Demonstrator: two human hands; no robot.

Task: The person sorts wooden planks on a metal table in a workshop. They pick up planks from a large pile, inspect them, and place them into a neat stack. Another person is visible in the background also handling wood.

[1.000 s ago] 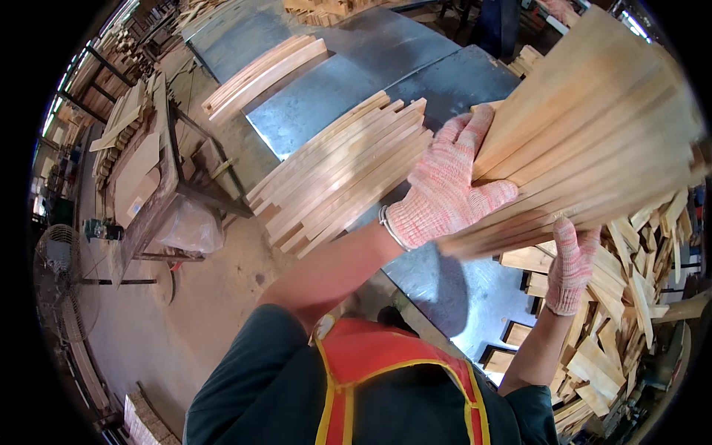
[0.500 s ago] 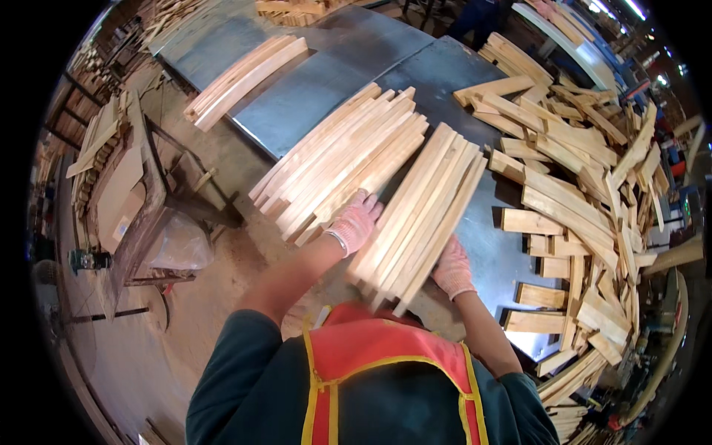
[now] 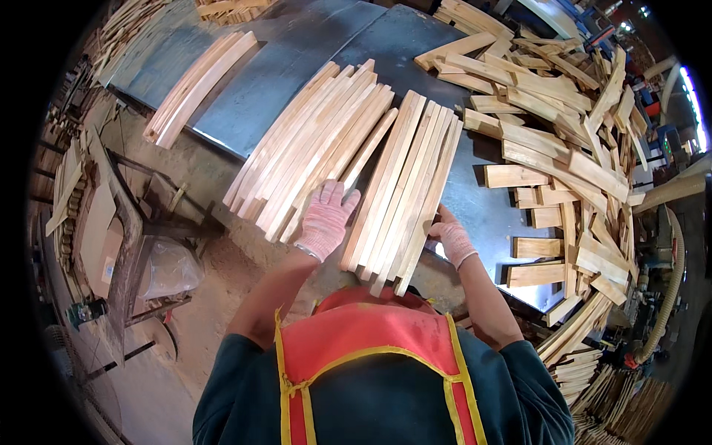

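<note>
A bundle of slightly curved wooden slats (image 3: pixel 311 141) lies on the metal-topped table, overhanging its near edge. To its right is a second bundle of slats (image 3: pixel 404 189), laid side by side at a slant. One loose slat (image 3: pixel 368 148) leans in the gap between them. My left hand (image 3: pixel 328 219), in a pale pink knit glove, rests with fingers stretched on the near right end of the left bundle. My gloved right hand (image 3: pixel 452 236) is at the right side of the second bundle, thumb and fingers apart, fingertips near the outermost slat; its palm side is partly hidden.
A large jumbled pile of wooden pieces (image 3: pixel 552 159) covers the table's right side. Another short stack of curved slats (image 3: pixel 200 85) sits at the far left of the metal table (image 3: pixel 297 52). A workbench with boards (image 3: pixel 111 222) stands on the left, above a dusty floor.
The view has shifted, and the second bundle now sits still, its slats closer to the left bundle's level. My left hand has turned flatter onto the left bundle; my right hand's fingers have loosened.
</note>
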